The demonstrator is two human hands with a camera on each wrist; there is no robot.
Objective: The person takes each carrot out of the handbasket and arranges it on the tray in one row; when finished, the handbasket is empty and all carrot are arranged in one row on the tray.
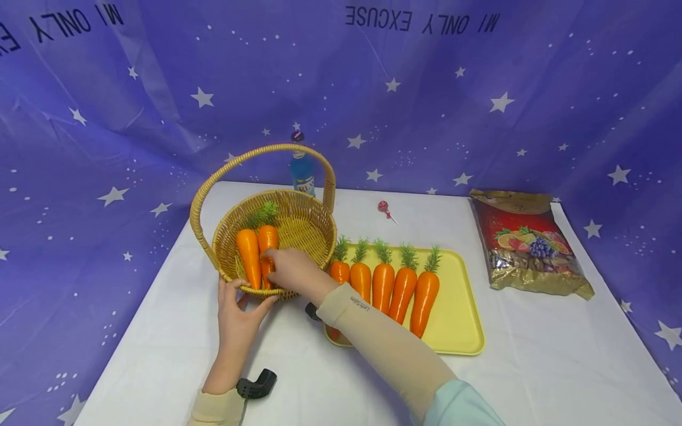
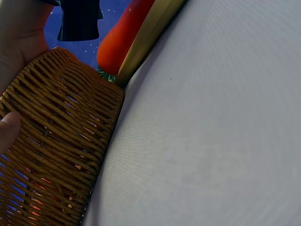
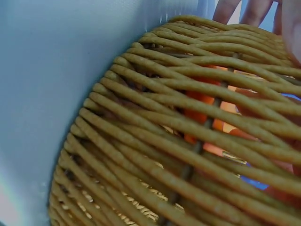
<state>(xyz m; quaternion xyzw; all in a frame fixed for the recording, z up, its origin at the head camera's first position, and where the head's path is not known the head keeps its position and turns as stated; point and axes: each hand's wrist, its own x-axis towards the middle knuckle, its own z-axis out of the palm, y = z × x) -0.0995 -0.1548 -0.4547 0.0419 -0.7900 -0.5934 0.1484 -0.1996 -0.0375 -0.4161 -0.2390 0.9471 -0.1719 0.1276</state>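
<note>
A wicker basket (image 1: pixel 306 202) with a tall handle stands on the left of the table, two orange toy carrots (image 1: pixel 247 251) lying inside it with their green tops at the far side. My left hand (image 1: pixel 237 316) holds the basket's near rim, thumb on the outside of the weave. Over that rim my right hand (image 1: pixel 293 269) reaches in, its fingers around the lower part of the right-hand carrot (image 1: pixel 268 236). Fingertips of the right hand are partly hidden by the carrot. Through the basket's weave (image 3: pixel 141 117), the right wrist view shows bits of orange.
Right of the basket, a yellow tray (image 1: pixel 460 307) bears several carrots (image 1: pixel 424 302) in a row, partly covered by the right forearm. A blue bottle (image 1: pixel 302 171) stands behind the basket. Farther right lie a lollipop (image 1: pixel 383 206) and a red and gold bag (image 1: pixel 524 236).
</note>
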